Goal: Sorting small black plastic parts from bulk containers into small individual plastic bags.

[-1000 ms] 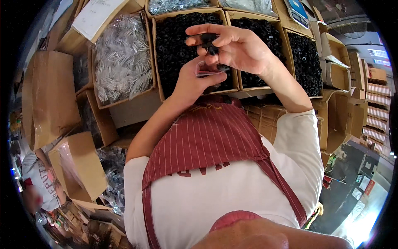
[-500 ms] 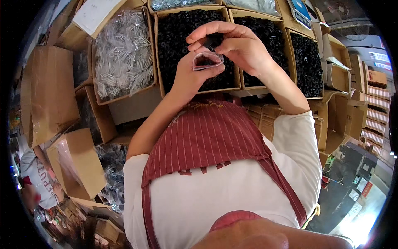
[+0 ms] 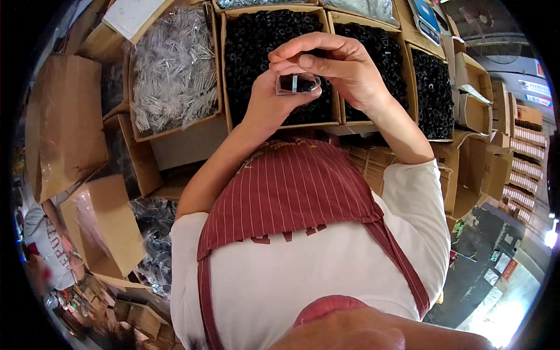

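Note:
My left hand is closed around a small clear plastic bag, with its mouth spread toward me. Dark contents and one pale strip show inside the bag; their exact kind is hard to make out. Just above the mouth, my right hand curls over with thumb and fingers drawn together, its fingertips up against the left hand. Whatever lies between those fingers is hidden. Both hands are over a cardboard box filled with small black ring-shaped parts.
Left of that box stands one of bagged silvery screw-like pieces. More black parts fill boxes to the right. A blue-and-grey scale-like device sits at the back right. Open cartons stand lower left, near another person's sleeve.
Black pieces seen between my right fingers are now out of sight, and a pale strip shows in the bag. My right thumb has moved over toward the fingertips.

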`<state>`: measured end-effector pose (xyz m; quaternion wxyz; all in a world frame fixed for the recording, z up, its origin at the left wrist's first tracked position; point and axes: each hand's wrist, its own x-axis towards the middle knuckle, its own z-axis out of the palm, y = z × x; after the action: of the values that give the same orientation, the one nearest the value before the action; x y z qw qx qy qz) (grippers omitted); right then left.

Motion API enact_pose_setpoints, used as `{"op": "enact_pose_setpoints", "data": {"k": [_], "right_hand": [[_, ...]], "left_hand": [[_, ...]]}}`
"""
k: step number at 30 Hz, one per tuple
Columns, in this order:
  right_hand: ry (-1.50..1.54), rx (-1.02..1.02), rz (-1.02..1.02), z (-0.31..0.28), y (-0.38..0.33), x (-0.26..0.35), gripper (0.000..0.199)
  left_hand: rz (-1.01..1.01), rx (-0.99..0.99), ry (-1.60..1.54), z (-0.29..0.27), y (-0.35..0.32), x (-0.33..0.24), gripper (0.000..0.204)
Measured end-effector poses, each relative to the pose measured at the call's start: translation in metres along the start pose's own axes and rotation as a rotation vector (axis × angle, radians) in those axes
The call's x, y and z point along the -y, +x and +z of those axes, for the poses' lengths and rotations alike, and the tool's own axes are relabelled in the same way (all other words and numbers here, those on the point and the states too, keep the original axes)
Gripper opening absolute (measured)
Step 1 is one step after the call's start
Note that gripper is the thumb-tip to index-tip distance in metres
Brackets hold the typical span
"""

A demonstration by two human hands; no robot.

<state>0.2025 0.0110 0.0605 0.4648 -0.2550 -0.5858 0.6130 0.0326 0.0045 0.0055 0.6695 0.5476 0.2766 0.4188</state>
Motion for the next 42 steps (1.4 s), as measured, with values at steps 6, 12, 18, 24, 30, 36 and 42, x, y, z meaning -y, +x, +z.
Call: {"op": "enact_pose_setpoints", "data": {"k": [6,12,18,24,30,36,42], "right_hand": [[0.208,-0.013,0.105,0.007,0.003,0.008,0.028],[-0.365,0.093,0.022,0.002,0.005,0.022,0.034],[-0.59,0.149,-0.002,-0.002,0.002,0.021,0.039],[-1.274,0.246,-0.331,-0.01,-0.001,0.025,0.021],[-0.667,-0.177,0.056,-0.033,-0.005,0.029,0.022],[-0.362,-0.268,0.221,-0.03,-0.013,0.027,0.03],[-0.191,-0.157,0.183,-0.022,-0.015,0.021,0.019]], "left_hand": [[0.007,0.001,0.088,-0.003,0.0,0.0,0.032],[-0.044,0.001,0.061,-0.007,-0.001,-0.002,0.029],[0.003,0.046,0.069,-0.013,0.0,-0.004,0.024],[-0.141,0.13,-0.087,-0.021,0.002,-0.019,0.032],[-0.232,0.137,-0.237,-0.021,-0.003,-0.021,0.034],[-0.145,0.008,-0.184,-0.015,-0.006,-0.031,0.028],[-0.156,0.007,-0.187,-0.011,-0.01,-0.038,0.03]]}}
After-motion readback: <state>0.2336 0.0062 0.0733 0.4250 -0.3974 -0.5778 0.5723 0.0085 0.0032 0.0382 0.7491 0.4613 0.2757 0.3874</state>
